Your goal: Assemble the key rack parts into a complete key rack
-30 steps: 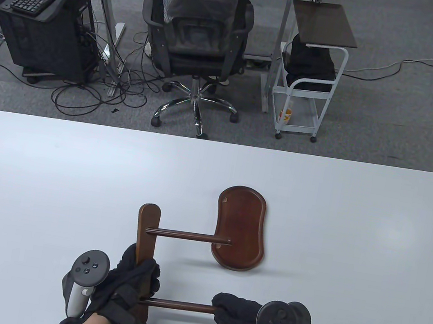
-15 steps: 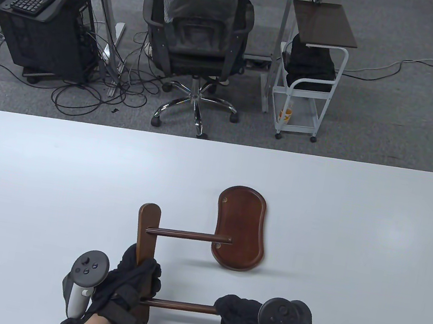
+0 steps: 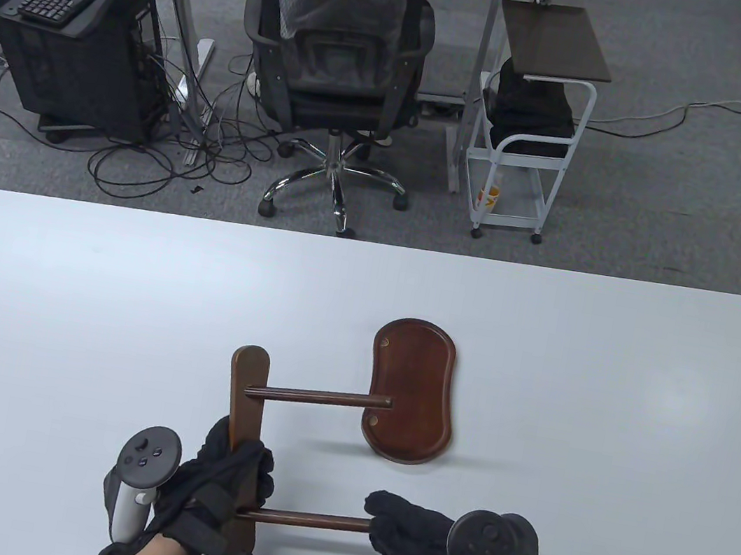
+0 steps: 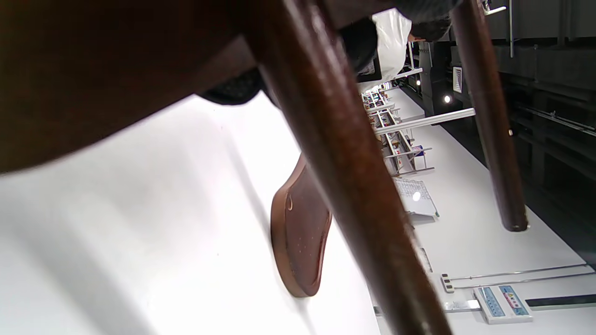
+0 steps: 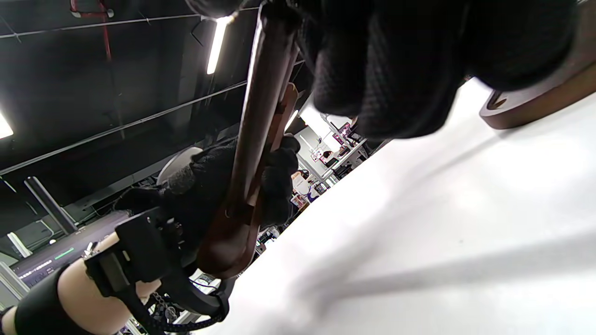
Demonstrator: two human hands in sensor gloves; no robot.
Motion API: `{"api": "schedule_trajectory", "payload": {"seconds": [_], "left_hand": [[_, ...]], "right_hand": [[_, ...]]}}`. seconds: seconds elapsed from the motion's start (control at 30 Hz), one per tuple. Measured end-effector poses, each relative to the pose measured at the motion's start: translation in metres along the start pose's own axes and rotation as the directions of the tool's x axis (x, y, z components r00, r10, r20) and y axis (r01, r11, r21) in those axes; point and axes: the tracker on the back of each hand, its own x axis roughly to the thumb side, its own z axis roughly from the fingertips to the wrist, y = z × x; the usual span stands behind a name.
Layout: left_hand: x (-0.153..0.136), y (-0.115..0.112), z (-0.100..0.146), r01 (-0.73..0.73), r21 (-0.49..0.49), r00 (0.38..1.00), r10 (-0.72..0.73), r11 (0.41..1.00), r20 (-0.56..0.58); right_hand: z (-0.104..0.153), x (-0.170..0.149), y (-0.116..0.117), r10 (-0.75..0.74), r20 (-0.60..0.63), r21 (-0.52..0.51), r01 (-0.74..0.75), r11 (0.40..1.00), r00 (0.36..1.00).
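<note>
A dark wooden crossbar has two rods fitted into it. My left hand grips its near end and holds it off the table. The far rod reaches right, its free end above the left edge of the oval wooden base, which lies flat on the table. My right hand grips the free end of the near rod. In the left wrist view both rods cross in front of the base. In the right wrist view the near rod runs to my left hand.
The white table holds only these parts. Its far edge borders an office floor with a black chair and a white cart beyond.
The crossbar with both rods has shifted slightly left and tilted; the far rod's end has drawn back a little from the base. Both hands keep their grips.
</note>
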Motion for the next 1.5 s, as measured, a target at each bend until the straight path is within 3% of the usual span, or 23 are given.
{"api": "schedule_trajectory", "payload": {"seconds": [0.2,0.5,0.73,1.0,1.13,1.27,1.5], "left_hand": [[0.002,0.008,0.001,-0.080,0.025,0.997,0.079,0.997,0.019],[0.004,0.016,0.002,-0.112,0.048,0.993,0.110,0.993,0.036],[0.004,0.018,0.002,-0.125,0.051,0.992,0.124,0.991,0.030],[0.005,0.019,0.002,-0.127,0.060,0.992,0.126,0.990,0.017],[0.005,0.020,0.002,-0.126,0.068,0.992,0.126,0.990,0.012],[0.005,0.021,0.001,-0.133,0.065,0.991,0.133,0.989,0.007],[0.004,0.021,0.000,-0.132,0.059,0.991,0.133,0.990,-0.012]], "right_hand": [[0.001,-0.014,-0.023,-0.044,-0.071,-0.071,0.039,0.997,0.997],[-0.014,-0.050,-0.048,0.102,-0.202,-0.058,-0.116,0.992,0.974],[-0.049,-0.077,-0.069,0.273,-0.325,0.060,-0.268,0.961,0.906],[-0.095,-0.109,-0.059,0.472,-0.403,0.245,-0.405,0.881,0.784],[-0.116,-0.122,-0.053,0.551,-0.378,0.320,-0.454,0.832,0.744],[-0.134,-0.130,-0.050,0.667,-0.306,0.386,-0.552,0.740,0.680],[-0.140,-0.142,-0.049,0.676,-0.283,0.455,-0.525,0.719,0.680]]}}
